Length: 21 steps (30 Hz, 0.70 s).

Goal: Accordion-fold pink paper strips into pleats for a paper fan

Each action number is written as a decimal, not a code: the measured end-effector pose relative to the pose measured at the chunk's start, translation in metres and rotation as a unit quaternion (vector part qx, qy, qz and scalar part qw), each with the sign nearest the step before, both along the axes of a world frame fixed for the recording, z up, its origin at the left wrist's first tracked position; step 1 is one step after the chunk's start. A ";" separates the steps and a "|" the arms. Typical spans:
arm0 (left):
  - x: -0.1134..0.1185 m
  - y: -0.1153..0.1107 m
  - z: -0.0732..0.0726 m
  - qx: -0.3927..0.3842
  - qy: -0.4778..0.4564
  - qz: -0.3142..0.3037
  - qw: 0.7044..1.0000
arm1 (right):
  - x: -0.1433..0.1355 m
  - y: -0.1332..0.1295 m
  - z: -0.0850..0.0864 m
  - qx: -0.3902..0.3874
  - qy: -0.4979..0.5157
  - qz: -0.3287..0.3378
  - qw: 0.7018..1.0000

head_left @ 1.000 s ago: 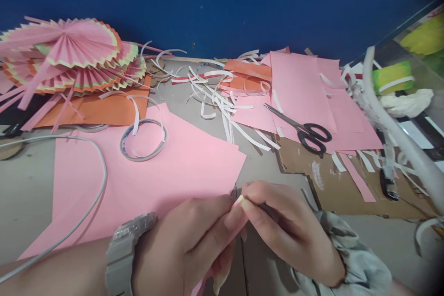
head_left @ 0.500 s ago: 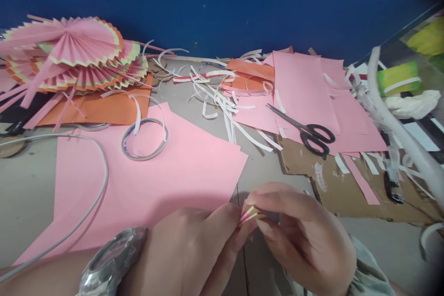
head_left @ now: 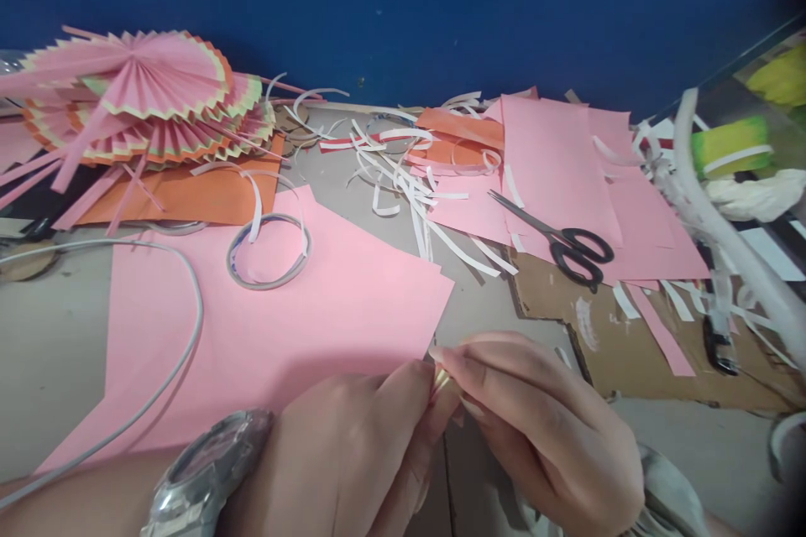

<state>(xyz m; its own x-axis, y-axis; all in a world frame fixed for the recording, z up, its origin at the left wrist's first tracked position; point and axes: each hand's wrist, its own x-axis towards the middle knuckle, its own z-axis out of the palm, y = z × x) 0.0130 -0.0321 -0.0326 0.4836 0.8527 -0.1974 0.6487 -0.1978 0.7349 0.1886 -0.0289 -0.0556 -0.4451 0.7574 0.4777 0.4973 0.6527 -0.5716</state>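
Between my two hands is a small bundle of folded pink and pale yellow paper (head_left: pixel 442 381), mostly hidden by my fingers. My left hand (head_left: pixel 353 436), with a watch (head_left: pixel 211 466) at its wrist, pinches it from the left. From the right, my right hand (head_left: pixel 541 419) closes its thumb and fingertips on the paper's upper end. Large pink paper sheets (head_left: pixel 340 294) lie just beyond my left hand. On them rests a nearly used-up tape roll (head_left: pixel 268 284), with a curled white strip over its rim.
Pleated paper fans (head_left: pixel 170 75) are piled at the back left on orange paper (head_left: pixel 232 193). Black-handled scissors (head_left: pixel 567 247) lie on pink sheets (head_left: pixel 554 159) at the right, above cardboard (head_left: pixel 567 294). White paper strips (head_left: pixel 409 176) clutter the middle. A grey cable (head_left: pixel 199 310) curves along the left.
My right hand's fingers have closed further over the folded paper and shifted slightly left, covering more of it. The whole view has moved a little; my left hand keeps its pinch.
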 end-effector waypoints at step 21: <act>-0.003 0.013 -0.004 -0.210 -0.118 -0.088 0.967 | 0.001 0.003 -0.005 -0.026 0.000 0.039 0.999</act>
